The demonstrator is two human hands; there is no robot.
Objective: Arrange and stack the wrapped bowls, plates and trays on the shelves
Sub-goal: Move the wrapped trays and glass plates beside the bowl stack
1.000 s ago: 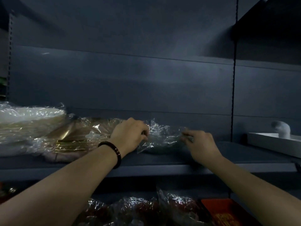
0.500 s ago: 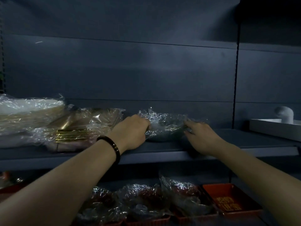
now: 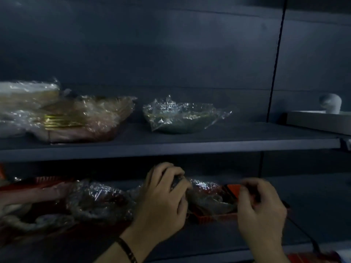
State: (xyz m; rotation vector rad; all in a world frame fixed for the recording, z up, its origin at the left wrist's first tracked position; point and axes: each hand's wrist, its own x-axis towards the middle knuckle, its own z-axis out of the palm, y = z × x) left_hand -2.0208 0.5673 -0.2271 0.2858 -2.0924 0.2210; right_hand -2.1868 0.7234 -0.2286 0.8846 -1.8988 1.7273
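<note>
Both hands are at the lower shelf (image 3: 313,209): the left hand (image 3: 161,202) curls its fingers (image 3: 167,173) onto the crinkled film of a wrapped bowl (image 3: 207,198) that sits in a red tray (image 3: 218,217), and the right hand (image 3: 261,211) pinches the tray's far right rim, its fingers (image 3: 252,188) bent over the edge. More wrapped dishes (image 3: 91,200) lie just left of the left hand on that shelf. On the upper shelf (image 3: 247,137) a wrapped green bowl (image 3: 180,118) stands alone at the middle, apart from 1 wrapped stack of gold-edged plates (image 3: 81,118) to its left and well apart from a white tray (image 3: 319,120) at the far right.
</note>
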